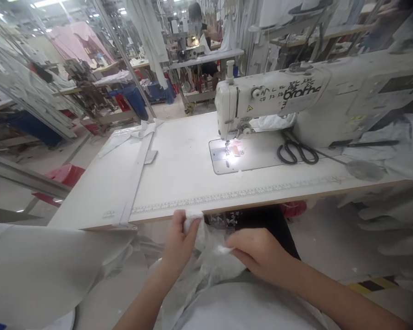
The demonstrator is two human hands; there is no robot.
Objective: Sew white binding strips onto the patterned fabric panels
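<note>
My left hand is closed on an edge of thin white fabric, just below the front edge of the sewing table. Lower and to the right, my right hand pinches another part of the same fabric between thumb and fingers. The cloth hangs in loose folds between the hands and over my lap. Beyond the table edge stands a white sewing machine, its needle area lit. Nothing lies under the needle that I can make out as cloth.
Black-handled scissors lie right of the needle plate. A measuring tape runs along the table's front edge. White fabric strips lie at the left, and a large pale cloth hangs in front. A person sits at a machine behind.
</note>
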